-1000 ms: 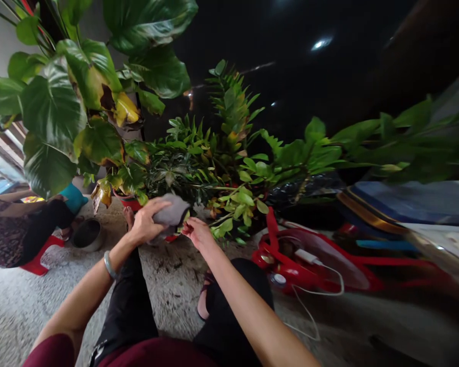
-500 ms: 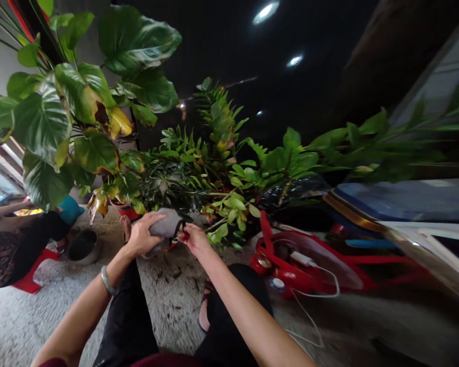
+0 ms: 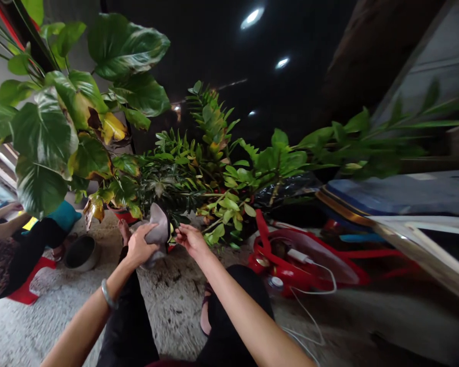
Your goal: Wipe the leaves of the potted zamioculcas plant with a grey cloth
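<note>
Head view: the left hand [image 3: 141, 245] grips a grey cloth piece [image 3: 158, 224] between thumb and fingers, its dark edge facing the right hand [image 3: 193, 240], whose fingers curl just beside it; whether they pinch anything, I cannot tell. The cloth is held over the rough floor [image 3: 176, 306], before the leafy plants [image 3: 229, 204], with a red bag [image 3: 265, 229] off to the right
</note>
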A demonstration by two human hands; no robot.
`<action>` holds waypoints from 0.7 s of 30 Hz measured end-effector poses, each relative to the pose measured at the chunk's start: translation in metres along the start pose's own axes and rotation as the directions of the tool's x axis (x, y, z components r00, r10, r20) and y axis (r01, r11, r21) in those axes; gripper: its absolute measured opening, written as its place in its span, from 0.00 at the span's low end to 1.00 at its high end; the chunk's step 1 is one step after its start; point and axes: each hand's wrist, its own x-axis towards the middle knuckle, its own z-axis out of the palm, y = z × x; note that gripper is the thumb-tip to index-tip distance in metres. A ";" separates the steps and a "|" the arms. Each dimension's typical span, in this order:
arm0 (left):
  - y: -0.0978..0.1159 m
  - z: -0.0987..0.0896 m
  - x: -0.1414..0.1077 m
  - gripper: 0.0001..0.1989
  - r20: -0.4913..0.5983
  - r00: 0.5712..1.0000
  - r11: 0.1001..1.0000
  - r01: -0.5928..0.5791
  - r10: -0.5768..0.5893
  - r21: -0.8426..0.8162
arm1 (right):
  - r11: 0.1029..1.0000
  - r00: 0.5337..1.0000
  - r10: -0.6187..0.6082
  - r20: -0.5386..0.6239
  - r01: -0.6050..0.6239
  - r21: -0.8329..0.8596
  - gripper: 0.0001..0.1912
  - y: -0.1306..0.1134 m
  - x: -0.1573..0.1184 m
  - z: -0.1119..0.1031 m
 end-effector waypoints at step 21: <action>0.044 -0.011 0.011 0.34 0.279 0.943 0.977 -0.204 0.182 0.053 | 0.999 0.996 0.009 -0.092 -0.013 -0.034 0.04 0.001 -0.015 -0.005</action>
